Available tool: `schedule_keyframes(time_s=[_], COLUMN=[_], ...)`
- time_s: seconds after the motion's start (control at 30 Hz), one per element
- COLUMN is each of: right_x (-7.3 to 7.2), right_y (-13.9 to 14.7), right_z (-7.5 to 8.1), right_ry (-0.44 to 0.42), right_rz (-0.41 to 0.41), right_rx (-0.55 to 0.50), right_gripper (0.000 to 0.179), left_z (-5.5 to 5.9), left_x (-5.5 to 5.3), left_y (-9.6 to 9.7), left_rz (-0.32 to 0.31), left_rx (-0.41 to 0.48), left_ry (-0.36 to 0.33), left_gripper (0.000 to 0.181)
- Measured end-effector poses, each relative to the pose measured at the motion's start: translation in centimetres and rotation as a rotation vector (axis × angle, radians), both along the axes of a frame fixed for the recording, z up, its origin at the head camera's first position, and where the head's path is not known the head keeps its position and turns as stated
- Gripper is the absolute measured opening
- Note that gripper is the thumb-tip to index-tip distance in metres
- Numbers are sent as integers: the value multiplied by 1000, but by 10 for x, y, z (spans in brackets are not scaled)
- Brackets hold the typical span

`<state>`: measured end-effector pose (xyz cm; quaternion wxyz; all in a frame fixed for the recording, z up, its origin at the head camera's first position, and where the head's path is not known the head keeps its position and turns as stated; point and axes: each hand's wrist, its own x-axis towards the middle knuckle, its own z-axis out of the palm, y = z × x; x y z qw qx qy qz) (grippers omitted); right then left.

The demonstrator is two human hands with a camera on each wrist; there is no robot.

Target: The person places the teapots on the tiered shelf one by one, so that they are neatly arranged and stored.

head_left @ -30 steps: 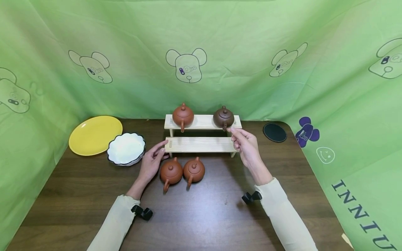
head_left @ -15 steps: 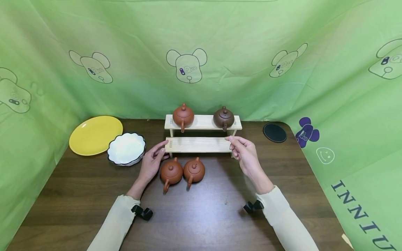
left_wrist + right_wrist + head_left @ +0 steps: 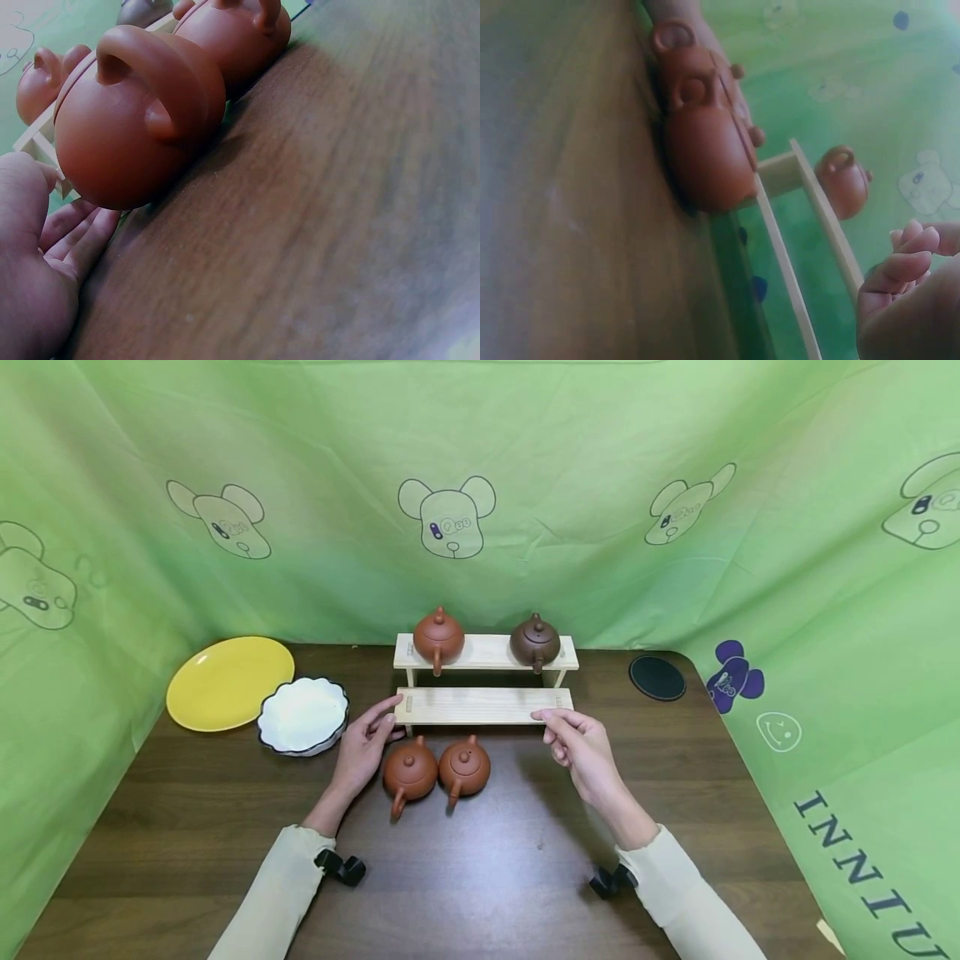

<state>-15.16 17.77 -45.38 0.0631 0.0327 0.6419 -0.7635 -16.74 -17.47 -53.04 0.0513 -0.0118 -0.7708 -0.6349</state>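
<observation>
My left hand [image 3: 362, 745] touches the left end of the two-tier wooden stand [image 3: 480, 705], its fingers fairly straight in the left wrist view. Over the right front part of the lower shelf is my right hand [image 3: 581, 747], fingers curled and thumb against the index finger, with nothing visible between them. Two reddish-brown clay teapots, one on the left [image 3: 409, 770] and one on the right [image 3: 464, 767], stand side by side on the table before the stand, handles toward me. On the upper shelf sit another reddish-brown teapot [image 3: 438, 637] and a dark brown teapot [image 3: 535, 642].
A yellow oval plate [image 3: 225, 681] lies at the far left, with a white scalloped dish [image 3: 303, 717] beside it. A round black coaster [image 3: 657, 677] lies at the back right of the wooden table [image 3: 487, 893]. Green printed cloth [image 3: 570, 527] encloses the back and sides.
My right hand has come down and toward me, from just below the dark teapot to the lower shelf's front edge. My left hand, the teapots and the stand have stayed put.
</observation>
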Motion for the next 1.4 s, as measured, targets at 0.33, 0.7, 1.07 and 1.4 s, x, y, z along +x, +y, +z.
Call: schedule_keyframes(time_s=[0.33,0.7,1.07,1.4], right_x=[17,32,45,55], right_y=[-4,-13,-24,-30], right_z=[-8,-23,-34,-40], right_ry=[-37,-74,-113,-133], right_rz=[14,47,102,195], right_rx=[28,49,53,50], right_gripper=[17,15,23,21], left_z=[1,1,0,0], left_x=[0,1,0,0], left_y=[1,0,-1,-1], left_rz=[-13,-17,-7,-15], left_rx=[30,28,15,12], left_ry=[1,-9,9,-3], left_gripper=[39,39,38,39])
